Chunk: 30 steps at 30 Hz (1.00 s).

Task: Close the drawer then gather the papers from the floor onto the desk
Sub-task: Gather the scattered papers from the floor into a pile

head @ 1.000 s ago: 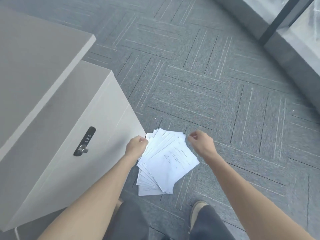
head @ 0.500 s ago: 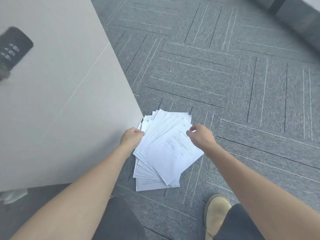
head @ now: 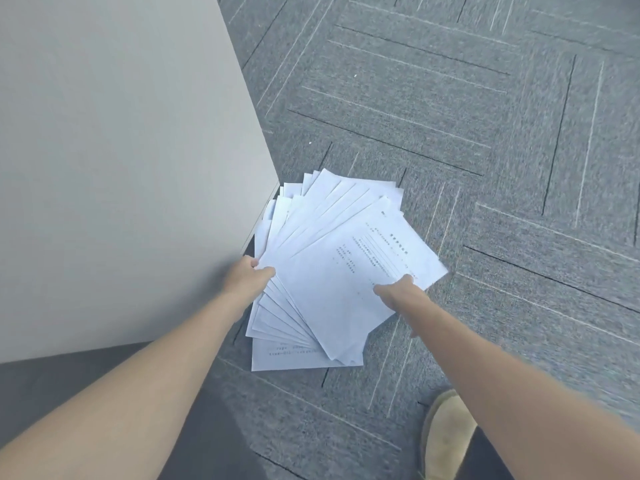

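A fanned pile of white printed papers [head: 329, 268] lies on the grey carpet beside the corner of a pale grey cabinet [head: 114, 161]. My left hand [head: 247, 277] pinches the pile's left edge, close to the cabinet's lower corner. My right hand [head: 398, 294] grips the right edge of the top sheet, thumb on the printed side. Both forearms reach down from the bottom of the frame. The cabinet's lock and the desk top are out of view.
Grey patterned carpet tiles [head: 450, 116] spread to the right and beyond the pile. A tan shoe [head: 446, 434] stands at the bottom right, and dark trousers [head: 214, 427] show between my arms.
The view has dropped closer to the floor and the cabinet lock has left the frame. Both hands went from hovering at the pile's far edges to closing on its sides.
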Each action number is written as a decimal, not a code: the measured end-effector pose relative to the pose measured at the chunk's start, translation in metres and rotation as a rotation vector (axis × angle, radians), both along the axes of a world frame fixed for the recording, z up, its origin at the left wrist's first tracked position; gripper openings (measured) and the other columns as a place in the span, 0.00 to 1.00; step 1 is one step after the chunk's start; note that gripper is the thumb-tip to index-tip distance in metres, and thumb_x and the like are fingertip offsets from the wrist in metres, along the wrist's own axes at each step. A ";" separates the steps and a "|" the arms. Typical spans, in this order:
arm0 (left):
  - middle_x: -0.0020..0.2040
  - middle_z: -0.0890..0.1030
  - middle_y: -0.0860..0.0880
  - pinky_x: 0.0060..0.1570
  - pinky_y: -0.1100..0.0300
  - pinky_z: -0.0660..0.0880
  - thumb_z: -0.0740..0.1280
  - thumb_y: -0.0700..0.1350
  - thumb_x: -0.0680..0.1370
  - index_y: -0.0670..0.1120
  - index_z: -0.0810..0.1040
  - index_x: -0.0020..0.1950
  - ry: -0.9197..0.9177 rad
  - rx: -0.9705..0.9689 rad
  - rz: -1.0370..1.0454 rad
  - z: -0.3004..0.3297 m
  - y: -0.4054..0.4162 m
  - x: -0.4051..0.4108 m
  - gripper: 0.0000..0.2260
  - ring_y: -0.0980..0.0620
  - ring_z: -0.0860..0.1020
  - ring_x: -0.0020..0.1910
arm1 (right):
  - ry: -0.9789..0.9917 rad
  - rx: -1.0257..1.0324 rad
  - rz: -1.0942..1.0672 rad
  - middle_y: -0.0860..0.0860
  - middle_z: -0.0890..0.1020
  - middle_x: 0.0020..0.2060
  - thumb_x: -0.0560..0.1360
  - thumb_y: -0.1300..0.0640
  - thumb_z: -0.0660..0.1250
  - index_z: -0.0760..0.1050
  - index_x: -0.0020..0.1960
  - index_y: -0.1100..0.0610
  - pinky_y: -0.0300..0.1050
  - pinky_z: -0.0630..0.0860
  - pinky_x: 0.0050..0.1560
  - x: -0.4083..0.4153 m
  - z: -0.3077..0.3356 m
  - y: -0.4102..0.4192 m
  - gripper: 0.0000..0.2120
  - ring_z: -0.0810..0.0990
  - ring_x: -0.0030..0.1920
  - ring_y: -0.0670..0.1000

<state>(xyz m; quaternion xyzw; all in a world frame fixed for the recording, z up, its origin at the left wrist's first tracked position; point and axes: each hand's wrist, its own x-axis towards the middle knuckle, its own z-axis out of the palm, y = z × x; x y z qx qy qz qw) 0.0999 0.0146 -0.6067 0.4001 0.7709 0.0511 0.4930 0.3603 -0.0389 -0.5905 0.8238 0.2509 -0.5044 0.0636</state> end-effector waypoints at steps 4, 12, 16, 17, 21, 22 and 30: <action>0.40 0.65 0.58 0.36 0.60 0.64 0.67 0.48 0.77 0.54 0.64 0.42 0.067 0.027 0.015 -0.025 -0.005 0.000 0.11 0.48 0.68 0.49 | -0.071 0.001 0.065 0.55 0.74 0.42 0.76 0.46 0.59 0.52 0.76 0.56 0.51 0.73 0.50 -0.012 -0.029 0.002 0.33 0.75 0.62 0.63; 0.60 0.72 0.39 0.45 0.54 0.75 0.65 0.50 0.73 0.39 0.72 0.57 0.201 0.087 -0.008 -0.036 -0.003 0.016 0.18 0.38 0.78 0.53 | -0.201 -0.003 0.028 0.69 0.69 0.65 0.74 0.39 0.57 0.51 0.77 0.47 0.60 0.65 0.69 -0.037 -0.044 -0.002 0.35 0.67 0.67 0.68; 0.61 0.75 0.39 0.47 0.52 0.76 0.63 0.47 0.75 0.39 0.73 0.63 0.179 0.097 0.020 -0.035 -0.001 0.015 0.19 0.38 0.79 0.52 | -0.271 0.159 0.218 0.66 0.64 0.71 0.78 0.39 0.57 0.49 0.80 0.47 0.62 0.60 0.69 -0.048 -0.035 0.000 0.35 0.63 0.71 0.66; 0.60 0.77 0.39 0.47 0.52 0.75 0.63 0.47 0.76 0.39 0.73 0.62 0.170 0.092 0.034 -0.035 -0.001 0.014 0.18 0.39 0.78 0.53 | -0.259 0.177 0.232 0.64 0.63 0.72 0.78 0.39 0.57 0.52 0.80 0.47 0.62 0.60 0.69 -0.049 -0.035 0.003 0.33 0.62 0.71 0.65; 0.51 0.79 0.45 0.39 0.57 0.68 0.63 0.46 0.76 0.41 0.74 0.55 0.118 0.073 0.106 -0.034 0.002 0.010 0.12 0.46 0.74 0.44 | -0.261 0.154 0.217 0.67 0.51 0.78 0.77 0.37 0.59 0.51 0.79 0.45 0.65 0.57 0.71 -0.044 -0.041 0.014 0.35 0.54 0.76 0.67; 0.49 0.78 0.46 0.36 0.57 0.67 0.64 0.47 0.76 0.42 0.74 0.54 0.092 0.070 0.128 -0.033 0.003 0.009 0.10 0.47 0.73 0.41 | -0.262 0.127 0.188 0.69 0.46 0.78 0.76 0.35 0.59 0.47 0.80 0.43 0.67 0.55 0.73 -0.041 -0.044 0.015 0.38 0.50 0.78 0.68; 0.50 0.79 0.46 0.38 0.57 0.69 0.65 0.46 0.75 0.42 0.75 0.57 -0.065 0.043 0.135 -0.030 0.012 0.010 0.13 0.46 0.76 0.45 | -0.281 0.181 0.422 0.71 0.40 0.78 0.73 0.31 0.63 0.42 0.81 0.40 0.66 0.41 0.77 -0.028 -0.059 0.003 0.45 0.41 0.79 0.70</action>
